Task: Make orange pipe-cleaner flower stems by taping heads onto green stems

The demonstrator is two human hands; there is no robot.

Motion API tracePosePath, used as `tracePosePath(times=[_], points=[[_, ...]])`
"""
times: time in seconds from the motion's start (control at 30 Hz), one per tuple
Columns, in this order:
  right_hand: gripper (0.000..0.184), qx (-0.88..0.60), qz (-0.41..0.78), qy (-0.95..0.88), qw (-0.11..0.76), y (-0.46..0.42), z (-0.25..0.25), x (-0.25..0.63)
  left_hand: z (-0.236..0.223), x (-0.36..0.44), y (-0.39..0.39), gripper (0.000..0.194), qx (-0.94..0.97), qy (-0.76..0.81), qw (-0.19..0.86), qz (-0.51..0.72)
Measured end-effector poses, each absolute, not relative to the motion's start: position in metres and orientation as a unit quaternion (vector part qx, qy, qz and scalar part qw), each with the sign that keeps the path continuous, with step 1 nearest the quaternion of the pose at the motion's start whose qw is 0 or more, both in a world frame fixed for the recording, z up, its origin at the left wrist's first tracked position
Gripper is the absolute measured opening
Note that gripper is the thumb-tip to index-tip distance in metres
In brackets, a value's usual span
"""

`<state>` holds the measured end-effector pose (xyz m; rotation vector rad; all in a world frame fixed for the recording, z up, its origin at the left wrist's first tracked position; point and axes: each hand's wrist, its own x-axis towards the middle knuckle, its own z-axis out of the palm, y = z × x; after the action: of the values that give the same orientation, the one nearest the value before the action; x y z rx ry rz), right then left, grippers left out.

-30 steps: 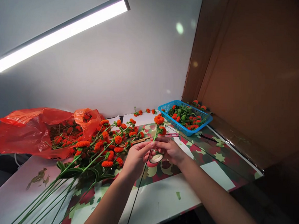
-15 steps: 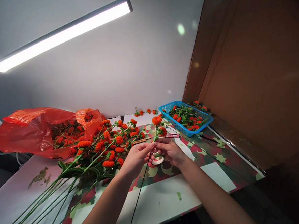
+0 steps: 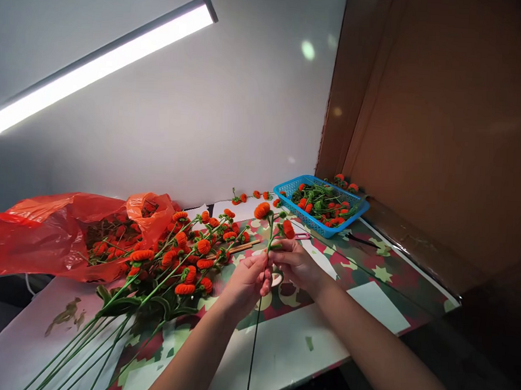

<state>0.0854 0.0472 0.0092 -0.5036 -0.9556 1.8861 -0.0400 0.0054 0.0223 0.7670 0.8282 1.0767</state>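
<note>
My left hand (image 3: pixel 250 279) is closed in a pinch around the stem of an orange fuzzy flower spray (image 3: pixel 270 231), held upright over the table. Two orange blooms and small green buds top it, and a long thin dark rod (image 3: pixel 253 347) runs down below my fingers. My right hand (image 3: pixel 298 262) meets the stem just above, its thumb and fingers closed at a small green leaf. Under the right fingers shows part of a pale ring, like a tape roll (image 3: pixel 276 279); whether the hand holds it I cannot tell.
Left lies a pile of orange flowers (image 3: pixel 203 246) with long green stems, beside a red plastic bag (image 3: pixel 55 229) of more. A blue basket (image 3: pixel 320 227) with flowers stands at the back right, near pink-handled scissors (image 3: pixel 302 236) and a cardboard wall (image 3: pixel 424 111).
The spray has turned in my fingers, its two blooms now farther apart. The rod below hangs more upright. The whole view has shifted slightly.
</note>
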Motion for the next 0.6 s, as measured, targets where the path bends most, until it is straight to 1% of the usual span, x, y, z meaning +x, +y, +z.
tracePosePath(times=[0.07,0.17,0.23,0.27,0.3,0.37,0.43,0.53,0.6], points=[[0.017,-0.222,0.741,-0.391,0.499,0.047,0.009,0.085,0.023,-0.038,0.003,0.04,0.404,0.427,0.611,0.53],[0.016,-0.245,0.721,-0.403,0.508,0.045,0.012,0.083,0.027,-0.039,-0.002,0.027,0.514,0.471,0.45,0.558],[0.017,-0.257,0.718,-0.401,0.508,0.044,0.014,0.083,0.03,-0.041,-0.005,0.022,0.565,0.478,0.385,0.552],[0.017,-0.261,0.715,-0.401,0.51,0.044,0.015,0.083,0.031,-0.042,-0.005,0.022,0.577,0.477,0.372,0.549],[0.018,-0.261,0.713,-0.404,0.511,0.044,0.015,0.083,0.033,-0.043,-0.006,0.022,0.581,0.474,0.374,0.546],[0.019,-0.248,0.71,-0.424,0.504,0.045,0.014,0.084,0.035,-0.045,-0.005,0.023,0.57,0.458,0.411,0.545],[0.019,-0.223,0.713,-0.457,0.483,0.045,0.013,0.086,0.035,-0.046,-0.003,0.025,0.537,0.431,0.475,0.549],[0.02,-0.197,0.72,-0.492,0.448,0.047,0.011,0.087,0.032,-0.047,0.001,0.028,0.454,0.379,0.596,0.543],[0.021,-0.203,0.721,-0.492,0.445,0.048,0.009,0.086,0.028,-0.047,0.004,0.03,0.396,0.35,0.665,0.528]])
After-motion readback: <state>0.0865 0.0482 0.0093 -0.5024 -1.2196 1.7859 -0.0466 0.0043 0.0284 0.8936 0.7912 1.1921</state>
